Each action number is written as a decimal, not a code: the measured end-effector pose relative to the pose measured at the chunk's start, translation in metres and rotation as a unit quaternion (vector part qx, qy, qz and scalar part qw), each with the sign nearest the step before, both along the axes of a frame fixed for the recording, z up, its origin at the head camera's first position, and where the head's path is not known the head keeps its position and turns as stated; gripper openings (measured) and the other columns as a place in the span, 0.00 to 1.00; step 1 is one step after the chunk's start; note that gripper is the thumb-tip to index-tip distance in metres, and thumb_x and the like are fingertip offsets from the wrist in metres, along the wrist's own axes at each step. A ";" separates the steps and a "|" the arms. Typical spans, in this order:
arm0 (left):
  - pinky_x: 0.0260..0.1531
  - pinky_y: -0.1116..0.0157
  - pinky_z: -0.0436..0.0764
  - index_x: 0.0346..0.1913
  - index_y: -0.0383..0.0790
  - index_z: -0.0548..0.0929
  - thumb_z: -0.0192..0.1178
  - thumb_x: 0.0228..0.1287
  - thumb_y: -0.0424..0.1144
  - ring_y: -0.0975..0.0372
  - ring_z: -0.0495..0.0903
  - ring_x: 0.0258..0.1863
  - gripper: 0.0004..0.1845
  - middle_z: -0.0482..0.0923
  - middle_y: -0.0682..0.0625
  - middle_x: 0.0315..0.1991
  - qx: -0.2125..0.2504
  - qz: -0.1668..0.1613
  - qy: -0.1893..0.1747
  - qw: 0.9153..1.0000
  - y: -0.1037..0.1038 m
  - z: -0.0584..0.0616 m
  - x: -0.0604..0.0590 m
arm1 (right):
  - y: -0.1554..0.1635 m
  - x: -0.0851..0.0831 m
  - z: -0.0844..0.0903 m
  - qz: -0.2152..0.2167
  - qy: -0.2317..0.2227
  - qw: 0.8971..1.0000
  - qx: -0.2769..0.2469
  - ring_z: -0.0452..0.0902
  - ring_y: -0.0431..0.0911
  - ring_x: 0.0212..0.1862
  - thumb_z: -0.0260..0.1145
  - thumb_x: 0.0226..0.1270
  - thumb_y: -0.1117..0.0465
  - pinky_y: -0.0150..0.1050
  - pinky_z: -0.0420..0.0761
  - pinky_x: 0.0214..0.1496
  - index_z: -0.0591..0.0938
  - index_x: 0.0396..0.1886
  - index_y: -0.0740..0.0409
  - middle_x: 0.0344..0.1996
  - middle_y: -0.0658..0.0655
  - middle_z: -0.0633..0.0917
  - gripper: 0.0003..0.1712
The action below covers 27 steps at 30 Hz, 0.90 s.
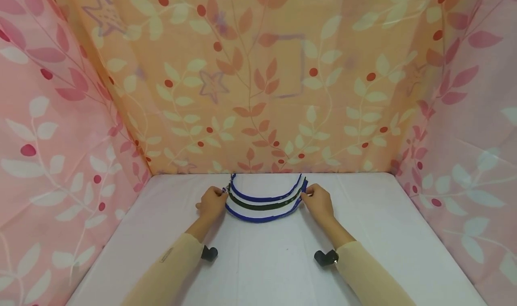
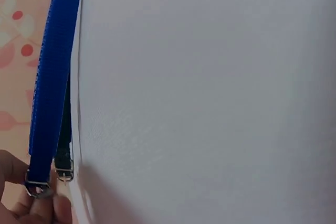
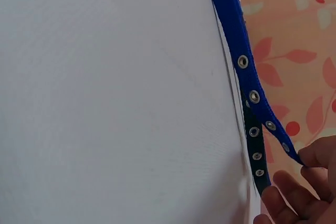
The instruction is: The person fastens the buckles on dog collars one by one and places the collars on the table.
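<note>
Three pet collars lie in nested curves at the far edge of the table: a blue collar (image 1: 258, 219) in front, a dark green collar (image 1: 258, 207) in the middle and another blue collar (image 1: 258, 199) behind. My left hand (image 1: 212, 203) pinches the buckle end of the front blue collar; its metal buckle (image 2: 38, 188) shows between the fingers, beside the green collar's buckle (image 2: 64, 174). At the other end, my right hand (image 1: 319, 203) pinches the blue strap's narrow tip between thumb and finger. Metal eyelets (image 3: 254, 96) line that end. The green strap (image 3: 255, 142) ends close to the lower fingers.
A white table (image 1: 258, 265) lies under the arms. Orange leaf-patterned cloth (image 1: 250, 81) stands right behind it, with pink cloth walls at the left (image 1: 60, 131) and right (image 1: 464, 131). Small black devices (image 1: 209, 253) sit at both wrists.
</note>
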State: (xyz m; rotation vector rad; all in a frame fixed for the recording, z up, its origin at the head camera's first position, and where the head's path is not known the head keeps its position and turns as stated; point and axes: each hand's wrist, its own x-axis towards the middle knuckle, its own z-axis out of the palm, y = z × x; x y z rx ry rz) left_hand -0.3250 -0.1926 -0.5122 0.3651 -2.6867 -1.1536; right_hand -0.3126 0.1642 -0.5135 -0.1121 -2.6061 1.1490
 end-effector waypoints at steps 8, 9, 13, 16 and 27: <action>0.58 0.41 0.57 0.44 0.42 0.82 0.63 0.70 0.49 0.53 0.81 0.42 0.13 0.87 0.48 0.38 0.071 -0.037 0.024 0.997 -0.002 0.011 0.014 | -0.002 0.017 0.012 0.031 0.032 0.996 -0.082 0.84 0.49 0.40 0.72 0.68 0.56 0.38 0.80 0.39 0.81 0.39 0.59 0.36 0.58 0.89 0.12; 0.58 0.42 0.59 0.44 0.41 0.82 0.64 0.70 0.48 0.54 0.82 0.41 0.13 0.87 0.47 0.38 0.081 -0.045 0.030 0.995 -0.002 0.014 0.017 | -0.003 0.019 0.014 0.037 0.033 0.995 -0.088 0.84 0.49 0.40 0.72 0.68 0.56 0.37 0.80 0.38 0.80 0.39 0.60 0.36 0.58 0.89 0.12; 0.46 0.57 0.76 0.45 0.39 0.83 0.65 0.72 0.46 0.57 0.82 0.38 0.12 0.87 0.45 0.38 0.118 -0.084 0.062 0.988 -0.002 0.022 0.026 | -0.004 0.028 0.022 0.061 0.041 0.992 -0.099 0.84 0.48 0.40 0.72 0.69 0.58 0.35 0.80 0.38 0.80 0.40 0.59 0.38 0.57 0.89 0.11; 0.34 0.65 0.79 0.44 0.38 0.83 0.65 0.72 0.45 0.58 0.81 0.38 0.11 0.86 0.45 0.39 0.134 -0.108 0.080 0.982 -0.001 0.030 0.034 | -0.004 0.036 0.030 0.079 0.051 0.990 -0.104 0.83 0.47 0.40 0.72 0.69 0.58 0.34 0.81 0.38 0.80 0.41 0.57 0.37 0.55 0.89 0.11; 0.67 0.40 0.71 0.41 0.44 0.86 0.71 0.66 0.49 0.56 0.81 0.55 0.12 0.87 0.51 0.44 0.180 -0.155 0.111 0.965 0.011 0.064 0.079 | 0.003 0.074 0.053 0.131 0.122 0.979 -0.102 0.82 0.42 0.43 0.72 0.70 0.50 0.33 0.82 0.49 0.81 0.44 0.49 0.38 0.46 0.87 0.11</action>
